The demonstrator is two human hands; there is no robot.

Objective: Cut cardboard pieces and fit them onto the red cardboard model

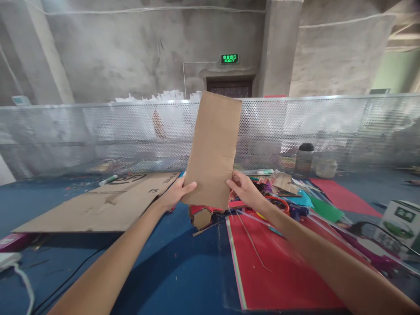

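Both hands, the left hand (175, 192) at seven o'clock and the right hand (244, 188) at five, are pinching the lower edges of a cardboard piece (213, 151), thumbs on its face, holding it above the blue desk (157, 271).

Hands (242, 189) gripping cardboard piece (213, 151), blue table (170, 267)

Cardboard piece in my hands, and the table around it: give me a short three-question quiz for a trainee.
1. True or false: the left hand and right hand both hold the cardboard piece.
2. What colour does the exit sign glow?
A) red
B) green
C) blue
3. Fill in: the larger printed cardboard sheet lies on the person's ____ side.

Key: 1 true; 2 B; 3 left.
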